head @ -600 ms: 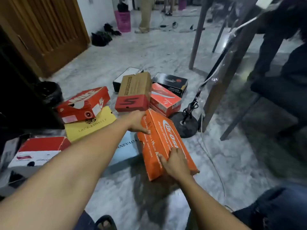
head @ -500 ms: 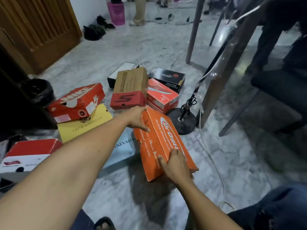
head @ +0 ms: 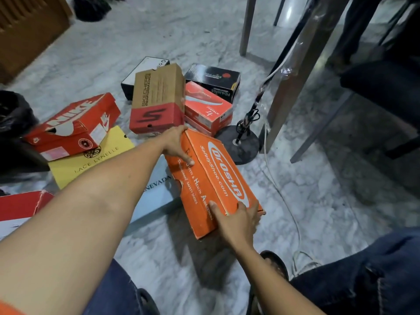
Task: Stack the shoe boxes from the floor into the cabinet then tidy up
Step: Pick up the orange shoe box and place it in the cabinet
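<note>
An orange Dr.Osha shoe box (head: 218, 178) sits tilted in the middle of the marble floor. My left hand (head: 176, 144) grips its far end, thumb on the side. My right hand (head: 238, 217) grips its near end, fingers curled over the top edge. Around it lie more shoe boxes: a brown and red Skechers box (head: 156, 98), a red Nike box (head: 75, 123), a yellow Lace Lynelle box (head: 95, 155), a red box with a 4 (head: 206, 108), a black box (head: 213, 80), a pale Nevada box (head: 156, 192) and a red and white box (head: 20, 208). No cabinet is in view.
A black round stand base (head: 241, 144) with a pole and a white cable (head: 281, 192) stands just right of the orange box. Table legs (head: 293, 71) and a dark chair (head: 381, 83) fill the right. A black bag (head: 13, 114) is at left, a wooden door (head: 29, 30) behind.
The view has tilted down and come closer. Both hands keep their hold on the orange box, whose near end has risen slightly off the floor.
</note>
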### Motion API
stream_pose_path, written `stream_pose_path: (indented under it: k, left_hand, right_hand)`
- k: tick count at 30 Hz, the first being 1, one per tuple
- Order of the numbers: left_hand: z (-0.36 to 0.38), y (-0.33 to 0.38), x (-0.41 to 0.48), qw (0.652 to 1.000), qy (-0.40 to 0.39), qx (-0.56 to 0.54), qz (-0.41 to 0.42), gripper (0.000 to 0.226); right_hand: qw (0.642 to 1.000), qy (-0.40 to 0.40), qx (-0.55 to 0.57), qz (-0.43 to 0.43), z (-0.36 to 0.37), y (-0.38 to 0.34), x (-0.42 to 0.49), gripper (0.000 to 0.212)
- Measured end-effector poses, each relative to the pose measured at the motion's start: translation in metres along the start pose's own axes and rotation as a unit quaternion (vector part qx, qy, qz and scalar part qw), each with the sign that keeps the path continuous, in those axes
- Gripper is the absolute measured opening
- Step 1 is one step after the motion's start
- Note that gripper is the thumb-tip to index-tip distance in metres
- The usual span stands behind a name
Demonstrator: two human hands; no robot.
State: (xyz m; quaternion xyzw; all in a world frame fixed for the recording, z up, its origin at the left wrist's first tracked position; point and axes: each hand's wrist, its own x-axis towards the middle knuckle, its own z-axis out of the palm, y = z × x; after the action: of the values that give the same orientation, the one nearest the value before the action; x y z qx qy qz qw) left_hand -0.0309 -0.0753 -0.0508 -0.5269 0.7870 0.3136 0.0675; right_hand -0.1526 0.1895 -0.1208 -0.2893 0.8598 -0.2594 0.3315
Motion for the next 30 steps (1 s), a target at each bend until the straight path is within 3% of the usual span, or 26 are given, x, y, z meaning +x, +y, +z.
stream_pose_path:
  k: [4, 7, 12, 16, 19, 24, 30]
  left_hand:
    - [0.001, 0.002, -0.003, 0.999, 0.005, -0.037, -0.019, 0.142]
    - [0.006, 0.004, -0.008, 0.999, 0.030, -0.023, -0.024, 0.152]
    - [0.021, 0.000, -0.026, 0.997, 0.058, 0.004, -0.049, 0.163]
    - [0.022, -0.009, -0.048, 0.995, 0.076, 0.003, -0.064, 0.162]
    - [0.016, -0.015, -0.072, 0.992, 0.096, -0.015, -0.084, 0.149]
    - [0.017, -0.023, -0.131, 0.978, 0.164, -0.064, -0.108, 0.147]
    - [0.036, -0.058, -0.215, 0.965, 0.177, -0.132, -0.143, 0.132]
  right_hand:
    - [0.995, -0.022, 0.100, 0.021, 0.000, -0.001, 0.000, 0.110]
    - [0.993, -0.012, 0.119, 0.004, -0.002, 0.002, 0.001, 0.111]
    - [0.986, 0.031, 0.164, -0.003, -0.006, 0.021, 0.001, 0.133]
    - [0.974, 0.019, 0.228, -0.006, -0.020, 0.041, 0.004, 0.123]
    - [0.961, -0.016, 0.273, -0.034, -0.034, 0.042, 0.004, 0.112]
    - [0.949, -0.053, 0.293, -0.107, -0.053, 0.029, -0.005, 0.112]
    - [0.938, -0.141, 0.268, -0.168, -0.070, 0.014, -0.020, 0.102]
